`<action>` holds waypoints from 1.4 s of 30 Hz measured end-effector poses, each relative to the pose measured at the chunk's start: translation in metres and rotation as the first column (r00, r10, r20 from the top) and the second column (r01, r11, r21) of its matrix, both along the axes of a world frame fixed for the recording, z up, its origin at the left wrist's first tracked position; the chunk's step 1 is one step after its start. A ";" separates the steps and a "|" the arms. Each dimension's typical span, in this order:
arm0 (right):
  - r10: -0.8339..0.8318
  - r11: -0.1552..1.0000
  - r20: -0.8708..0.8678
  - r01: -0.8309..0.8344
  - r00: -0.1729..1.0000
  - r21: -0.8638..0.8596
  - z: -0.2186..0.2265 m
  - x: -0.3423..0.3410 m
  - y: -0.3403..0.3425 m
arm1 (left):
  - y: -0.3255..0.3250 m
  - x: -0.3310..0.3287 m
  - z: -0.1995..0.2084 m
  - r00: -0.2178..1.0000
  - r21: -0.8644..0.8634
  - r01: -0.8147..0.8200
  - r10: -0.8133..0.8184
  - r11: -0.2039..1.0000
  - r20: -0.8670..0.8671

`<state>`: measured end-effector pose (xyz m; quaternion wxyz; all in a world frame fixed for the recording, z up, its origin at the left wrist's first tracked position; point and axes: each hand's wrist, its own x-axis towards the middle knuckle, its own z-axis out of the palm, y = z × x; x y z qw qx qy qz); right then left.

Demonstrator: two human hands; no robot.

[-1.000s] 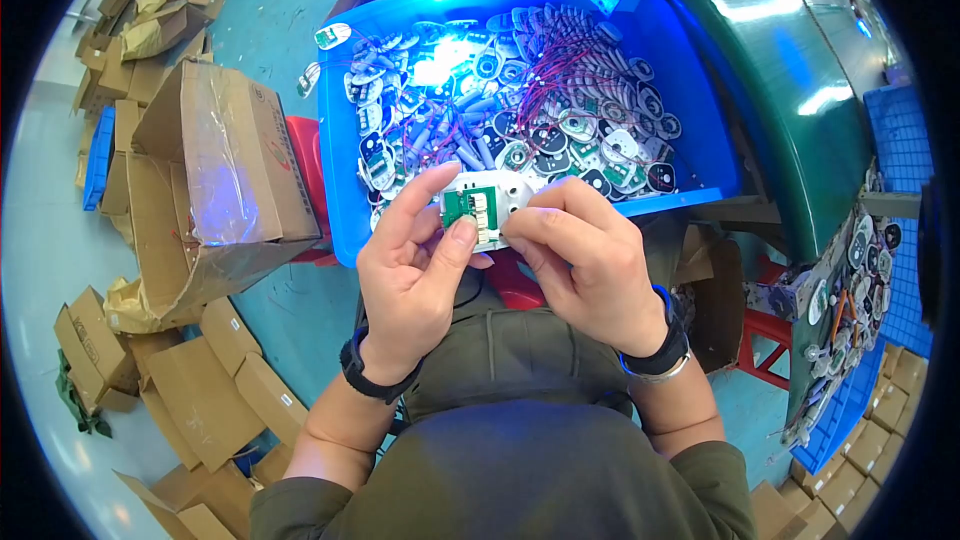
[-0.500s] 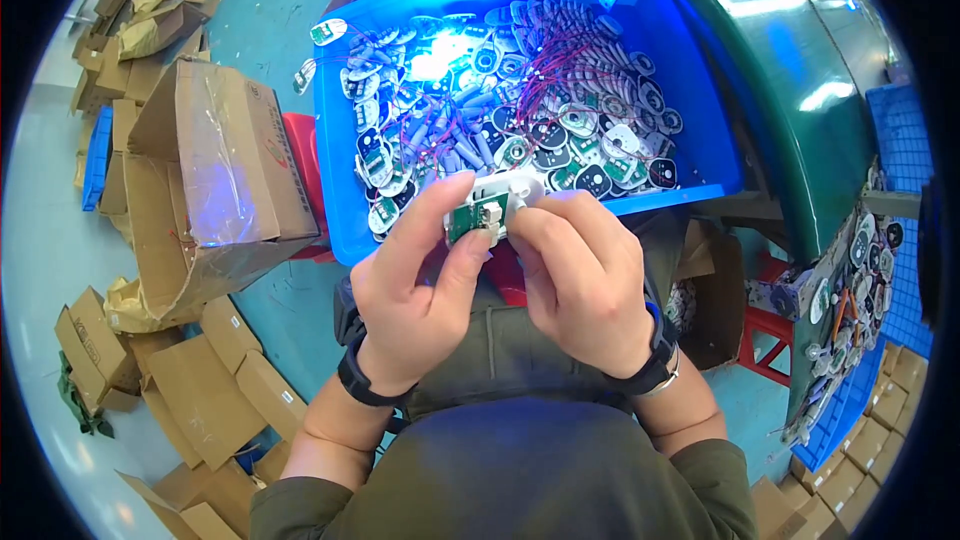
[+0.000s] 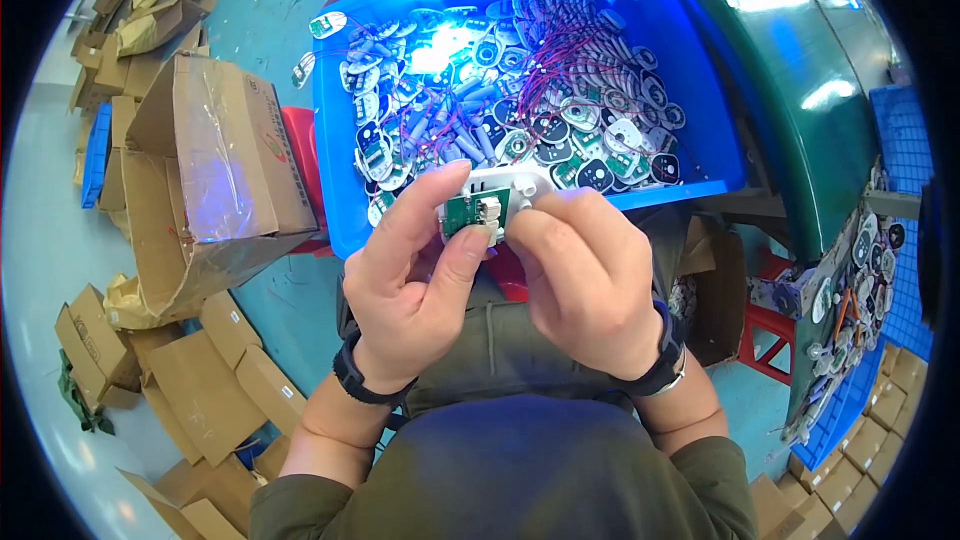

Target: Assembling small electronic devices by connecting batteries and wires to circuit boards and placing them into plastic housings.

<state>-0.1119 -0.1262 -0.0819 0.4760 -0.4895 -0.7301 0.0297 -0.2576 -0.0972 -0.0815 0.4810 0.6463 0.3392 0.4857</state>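
Between thumb and fingers, my left hand [image 3: 410,290] grips a white plastic housing with a green circuit board [image 3: 462,214] fixed in it. A small white connector [image 3: 489,209] stands on the board beside my left thumb. My right hand [image 3: 585,280] is closed at the right edge of the housing, its thumb and index finger pinched near a white post; what lies in the pinch is hidden. Just beyond both hands is a blue plastic bin [image 3: 725,155], heaped with similar white housings with boards, blue cylindrical cells [image 3: 468,135] and red wires [image 3: 545,60].
A bright blue-white light [image 3: 435,50] glares in the bin. At left stand an open cardboard box [image 3: 240,160] and flattened cartons [image 3: 200,380]. A green machine surface [image 3: 770,70] rises at right, above a ledge covered with more parts [image 3: 850,290]. A red stool [image 3: 768,340] stands below.
The housing has turned slightly in my left hand, showing more of its white face and posts. My right hand has shifted a little to the right, still pinched at the housing's edge.
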 end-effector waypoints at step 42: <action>0.241 0.202 0.454 0.413 0.858 -0.888 -0.125 0.210 0.071 | 0.070 0.000 -0.058 0.976 -0.616 -0.083 0.189 0.784 0.109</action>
